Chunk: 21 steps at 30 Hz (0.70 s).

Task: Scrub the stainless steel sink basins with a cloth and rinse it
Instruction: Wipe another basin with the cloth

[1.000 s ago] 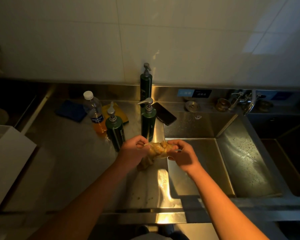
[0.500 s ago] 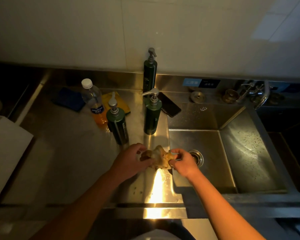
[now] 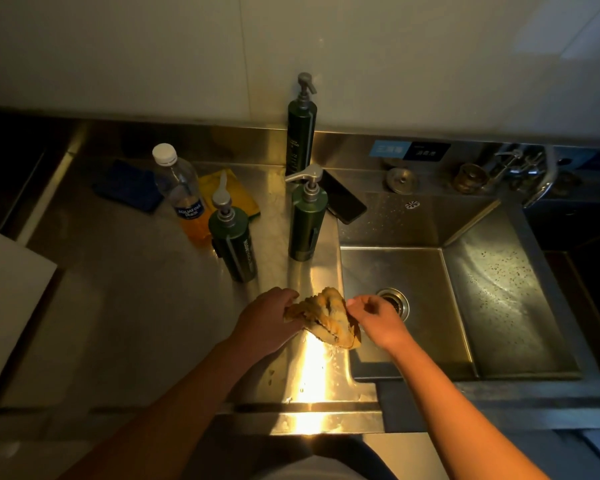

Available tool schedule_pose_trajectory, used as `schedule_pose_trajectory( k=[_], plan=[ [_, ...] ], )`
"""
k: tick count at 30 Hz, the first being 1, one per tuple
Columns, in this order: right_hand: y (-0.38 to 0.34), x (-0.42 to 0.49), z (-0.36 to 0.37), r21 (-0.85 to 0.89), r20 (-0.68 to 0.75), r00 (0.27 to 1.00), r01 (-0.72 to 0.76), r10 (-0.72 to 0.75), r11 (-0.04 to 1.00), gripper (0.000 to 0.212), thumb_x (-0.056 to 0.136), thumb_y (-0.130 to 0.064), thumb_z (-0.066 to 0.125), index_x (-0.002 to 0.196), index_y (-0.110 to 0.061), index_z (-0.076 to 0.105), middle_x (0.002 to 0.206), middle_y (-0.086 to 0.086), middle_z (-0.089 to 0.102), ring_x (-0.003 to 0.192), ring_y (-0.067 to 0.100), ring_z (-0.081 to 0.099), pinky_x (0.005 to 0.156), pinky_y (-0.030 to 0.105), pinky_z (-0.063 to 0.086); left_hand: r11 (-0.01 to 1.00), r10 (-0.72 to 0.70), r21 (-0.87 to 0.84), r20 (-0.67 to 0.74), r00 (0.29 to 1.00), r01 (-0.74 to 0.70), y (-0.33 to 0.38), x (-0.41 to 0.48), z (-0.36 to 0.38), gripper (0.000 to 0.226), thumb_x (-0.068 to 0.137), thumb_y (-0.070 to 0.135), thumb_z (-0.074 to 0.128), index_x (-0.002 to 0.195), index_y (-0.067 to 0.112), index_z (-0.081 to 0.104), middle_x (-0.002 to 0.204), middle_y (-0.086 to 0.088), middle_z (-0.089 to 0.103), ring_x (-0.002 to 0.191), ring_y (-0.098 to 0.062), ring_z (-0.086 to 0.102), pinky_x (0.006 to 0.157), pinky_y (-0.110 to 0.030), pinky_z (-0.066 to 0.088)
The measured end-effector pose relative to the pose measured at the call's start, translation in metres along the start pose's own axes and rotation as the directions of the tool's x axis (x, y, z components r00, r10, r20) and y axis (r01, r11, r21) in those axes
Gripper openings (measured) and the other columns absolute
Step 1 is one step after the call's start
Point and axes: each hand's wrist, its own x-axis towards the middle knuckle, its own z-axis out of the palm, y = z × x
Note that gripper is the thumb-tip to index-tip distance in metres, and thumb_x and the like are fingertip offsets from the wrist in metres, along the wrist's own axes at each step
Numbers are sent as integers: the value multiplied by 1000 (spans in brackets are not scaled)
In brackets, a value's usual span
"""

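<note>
A crumpled yellow-brown cloth (image 3: 326, 317) hangs between my two hands above the left rim of the steel sink basin (image 3: 426, 306). My left hand (image 3: 267, 317) grips the cloth's left end over the wet counter. My right hand (image 3: 378, 317) pinches its right end, just over the basin and in front of the round drain (image 3: 397, 301). The basin's right slope is speckled with droplets. A tap (image 3: 534, 174) stands at the back right, with a second darker basin (image 3: 589, 306) beyond it.
Three dark green pump bottles (image 3: 307, 220) (image 3: 232, 242) (image 3: 300, 133) stand on the steel counter (image 3: 136, 306), with a plastic bottle of orange liquid (image 3: 184, 195), a blue cloth (image 3: 129, 185), a yellow cloth (image 3: 239, 188) and a black phone (image 3: 343, 199). A white board (image 3: 11, 299) lies at left.
Both hands have loosened the tightly twisted cloth, so it now hangs more open. The view has tilted down, showing the drain and more of the front edge.
</note>
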Motion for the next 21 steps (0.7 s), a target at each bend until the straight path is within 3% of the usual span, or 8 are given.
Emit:
schedule_pose_trajectory(
  k=[5,10,15,19,21],
  plan=[
    [3,2,6,-117,59,998,-10,17,993,37,86,-31,75,116,-21,57,91,-2,60,81,11,62,69,21,50,998,-31,49,-11,999,32,-1,9,1,46,89,29,71,133,23,57,121,4,60,112,-13,60,93,-28,50],
    [16,6,8,-168,16,1000,-6,9,986,28,81,-29,80,101,-22,62,94,0,60,85,14,61,71,25,50,991,-20,133,3,1000,19,-2,11,2,29,90,29,70,117,22,65,110,4,61,99,-9,59,86,-22,49],
    [23,8,10,-168,-21,999,27,-31,985,13,82,-22,77,84,-23,65,89,-1,67,87,17,65,80,36,57,997,-76,-4,79,994,76,-7,15,3,18,93,16,62,106,29,62,105,10,63,101,-8,61,87,-24,50],
    [20,2,10,-112,-48,988,139,-145,984,11,88,-21,71,95,-25,64,95,-4,65,91,13,63,75,23,53,977,-123,-163,74,990,134,-5,19,3,4,97,28,59,100,31,61,98,13,66,98,-7,63,81,-23,50],
    [16,-1,9,-59,-13,983,182,-183,982,21,89,-24,71,107,-28,63,100,-7,64,93,9,63,72,16,49,968,-117,-213,87,989,133,-1,21,5,13,92,30,67,104,29,60,100,12,67,98,-7,64,85,-26,53]
  ],
)
